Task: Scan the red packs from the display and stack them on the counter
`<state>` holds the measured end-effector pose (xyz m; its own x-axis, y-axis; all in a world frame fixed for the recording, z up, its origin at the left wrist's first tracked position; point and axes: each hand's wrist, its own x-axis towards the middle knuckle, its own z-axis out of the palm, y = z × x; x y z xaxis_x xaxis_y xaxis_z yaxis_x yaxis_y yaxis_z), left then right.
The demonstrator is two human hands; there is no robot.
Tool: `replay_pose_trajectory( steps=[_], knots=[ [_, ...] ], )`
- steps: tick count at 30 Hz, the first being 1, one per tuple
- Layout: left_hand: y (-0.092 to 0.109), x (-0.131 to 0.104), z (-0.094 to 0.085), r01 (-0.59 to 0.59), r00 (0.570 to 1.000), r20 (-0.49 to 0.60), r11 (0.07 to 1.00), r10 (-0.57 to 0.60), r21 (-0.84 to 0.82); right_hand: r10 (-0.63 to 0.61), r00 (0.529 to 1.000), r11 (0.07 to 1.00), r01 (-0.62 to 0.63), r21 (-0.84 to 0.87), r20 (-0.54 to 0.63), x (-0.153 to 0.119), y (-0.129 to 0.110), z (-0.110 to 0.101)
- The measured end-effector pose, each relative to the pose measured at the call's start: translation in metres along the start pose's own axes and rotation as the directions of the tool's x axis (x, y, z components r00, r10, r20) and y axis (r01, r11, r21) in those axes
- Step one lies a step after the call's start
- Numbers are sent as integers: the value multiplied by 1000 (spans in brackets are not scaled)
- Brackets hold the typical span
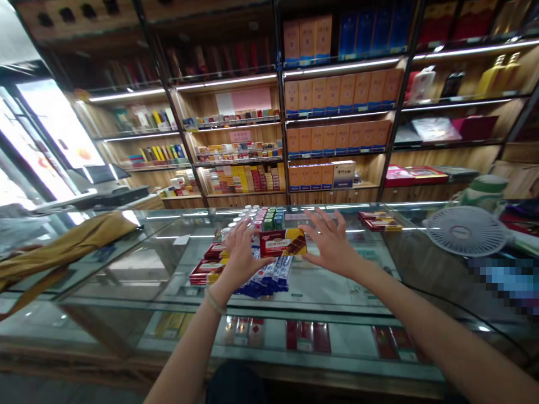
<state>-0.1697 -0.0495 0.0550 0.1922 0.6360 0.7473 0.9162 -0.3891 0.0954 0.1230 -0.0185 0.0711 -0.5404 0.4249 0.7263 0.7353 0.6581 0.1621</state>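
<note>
A flat red and yellow chocolate box [283,243], with a chocolate bar pictured on its front, is held upright above the glass counter. My left hand [241,252] grips its left end, the thumb along the lower edge. At the right end, my right hand [330,242] pinches the box between thumb and index finger, the other fingers spread. Below lie several blue and white packets [269,278], partly hidden by the box. Two stacks of similar red boxes [206,270] sit beside my left hand. Behind are rows of small bottles or cans [269,217].
More red and yellow boxes [379,221] lie at the counter's far right. A white fan [466,231] and a dark cable stand near my right arm. Brown cloth [71,252] drapes over the left counter [126,275]. Stocked shelves [236,163] line the back wall.
</note>
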Motion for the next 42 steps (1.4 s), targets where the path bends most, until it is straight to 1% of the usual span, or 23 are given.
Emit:
replay_pose_trajectory(
  steps=[4, 8, 11, 15, 20, 25, 31, 37, 42],
  knots=[
    [28, 20, 18, -52, 999, 1, 998, 52, -40, 50, 998, 998, -49, -42, 22, -14, 29, -13],
    [49, 36, 38, -87, 996, -8, 993, 86, -77, 99, 995, 993, -97, -67, 31, -27, 52, -26],
    [62, 46, 53, -83, 997, -19, 991, 81, -103, 136, 990, 988, -133, -80, 31, -35, 67, -33],
    [78, 61, 68, -73, 997, -4, 990, 73, -117, 183, 983, 979, -179, -96, 33, -41, 85, -41],
    [92, 80, 86, -58, 998, 18, 990, 60, -126, 231, 973, 966, -226, -126, 26, -48, 104, -43],
    [103, 94, 103, -33, 999, -1, 993, 33, -113, 267, 964, 955, -265, -133, -6, -52, 124, -36],
    [114, 112, 115, -17, 1000, -1, 999, 17, -47, 292, 956, 949, -295, -113, -39, -52, 146, -22],
    [114, 123, 127, -5, 1000, -2, 1000, 5, 17, 301, 953, 944, -304, -129, -37, -41, 158, -6],
    [108, 117, 136, 19, 999, -32, 999, -17, 42, 288, 957, 948, -289, -133, -30, -38, 160, 12]
  ],
)
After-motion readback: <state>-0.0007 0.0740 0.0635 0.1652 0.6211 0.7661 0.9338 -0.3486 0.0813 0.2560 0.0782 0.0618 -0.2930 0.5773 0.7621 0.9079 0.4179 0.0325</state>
